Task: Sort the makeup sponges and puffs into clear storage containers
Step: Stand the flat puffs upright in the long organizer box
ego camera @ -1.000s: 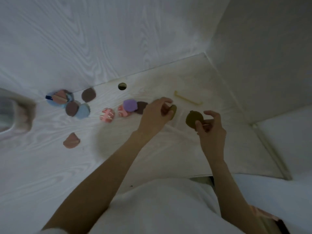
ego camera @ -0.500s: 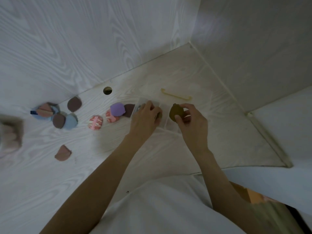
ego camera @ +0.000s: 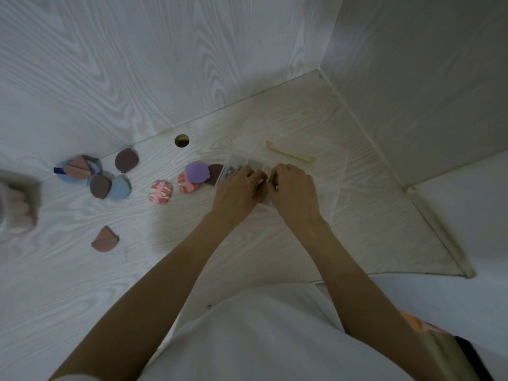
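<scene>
both hands meet over the clear divided container (ego camera: 248, 163): left hand (ego camera: 238, 185) and right hand (ego camera: 292, 188) curl their fingers round something between them (probably a puff, hidden). seat it flat in one compartment; loose puffs (ego camera: 160, 191) wait left.

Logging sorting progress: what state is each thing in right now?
Clear storage container: open, partly filled.
Left hand: fingers curled over container.
Right hand: fingers curled over container.
Purple puff: loose, overlapping neighbours.
Pink marbled puff: loose on table.
Brown sponge: loose, alone.
</scene>
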Tool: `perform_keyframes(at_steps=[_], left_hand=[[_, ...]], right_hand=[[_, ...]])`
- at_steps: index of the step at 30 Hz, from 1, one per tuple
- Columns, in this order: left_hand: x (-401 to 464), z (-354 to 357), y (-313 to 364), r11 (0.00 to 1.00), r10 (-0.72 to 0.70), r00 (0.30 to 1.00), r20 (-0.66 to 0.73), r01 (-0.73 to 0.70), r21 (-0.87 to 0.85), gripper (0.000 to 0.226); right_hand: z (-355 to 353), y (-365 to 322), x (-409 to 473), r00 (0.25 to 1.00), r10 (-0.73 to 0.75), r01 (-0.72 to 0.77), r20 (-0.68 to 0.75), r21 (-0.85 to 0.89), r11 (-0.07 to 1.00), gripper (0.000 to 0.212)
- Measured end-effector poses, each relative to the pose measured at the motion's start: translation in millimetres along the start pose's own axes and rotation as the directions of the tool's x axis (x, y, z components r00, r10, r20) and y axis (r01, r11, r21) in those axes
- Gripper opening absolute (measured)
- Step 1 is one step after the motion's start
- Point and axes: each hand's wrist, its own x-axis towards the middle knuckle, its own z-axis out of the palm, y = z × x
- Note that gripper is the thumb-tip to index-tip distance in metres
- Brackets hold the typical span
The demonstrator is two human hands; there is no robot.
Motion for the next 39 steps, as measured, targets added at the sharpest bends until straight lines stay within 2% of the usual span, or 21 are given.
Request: perform_keyframes(at_steps=[2,6,8,10,15,23,26,28,30,31,34,36,39], left_hand=[[-0.3,-1.5,0.5,0.999,-0.016,1.000,0.015,0.017,-0.044,0.018],[-0.7,-4.8,-1.0,0.995,-0.071,0.996,0.046,0.075,-0.073,0.031],[-0.3,-6.9,-2.5,0.986,-0.118,0.991,0.056,0.124,-0.113,0.032],[-0.2,-8.8,-4.6,0.982,-0.123,0.990,0.070,0.132,-0.136,0.028],[-4.6,-11.0,-11.2,0.973,-0.121,0.990,0.070,0.132,-0.191,0.026],[-16.1,-10.8,-16.0,0.956,-0.071,0.997,0.018,0.073,-0.282,0.026],[-25.8,-22.0,-28.6,0.945,-0.112,0.991,-0.069,0.085,-0.317,0.022],[-39.7,-30.7,-44.0,0.927,-0.185,0.968,-0.167,0.116,-0.357,0.020],[-59.6,-39.3,-63.7,0.913,-0.276,0.931,-0.238,0.177,-0.368,0.018],[-72.8,-43.8,-77.5,0.904,-0.333,0.909,-0.251,0.233,-0.358,0.018],[-109.9,-47.0,-119.3,0.824,-0.513,0.840,-0.178,0.423,-0.376,0.018],[-129.5,-50.0,-142.8,0.739,-0.623,0.776,-0.101,0.541,-0.402,0.023],[-155.5,-53.9,-177.7,0.674,-0.733,0.672,-0.102,0.699,-0.238,0.034]], right_hand=[[1.1,-3.4,2.3,0.993,0.002,0.003,0.121,-0.036,0.999,0.019],[-1.0,3.4,4.4,0.960,-0.049,0.018,0.275,0.111,0.994,0.024],[2.9,5.6,2.8,0.969,-0.057,0.047,0.239,0.048,0.998,0.026],[9.8,7.6,1.5,0.991,-0.040,0.045,0.128,-0.041,0.998,0.029],[24.7,12.4,2.4,0.999,-0.024,0.020,-0.038,-0.109,0.994,0.023],[32.6,11.2,3.0,0.999,-0.048,0.049,0.010,-0.105,0.993,0.025],[18.1,7.3,-1.7,0.998,-0.048,0.046,0.049,0.028,0.999,0.029],[4.1,-1.4,-5.4,0.994,-0.110,0.107,0.016,0.141,0.984,0.032],[-5.3,-17.9,-5.8,0.965,-0.259,0.247,0.046,0.182,0.952,0.031],[-4.6,-30.8,-3.0,0.930,-0.352,0.323,0.109,0.218,0.921,0.030],[10.3,-68.8,9.1,0.764,-0.541,0.430,0.352,0.348,0.833,0.031],[32.9,-93.5,22.0,0.676,-0.592,0.494,0.439,0.325,0.806,0.033],[77.9,-132.8,43.5,0.648,-0.614,0.578,0.452,0.233,0.782,0.040]])
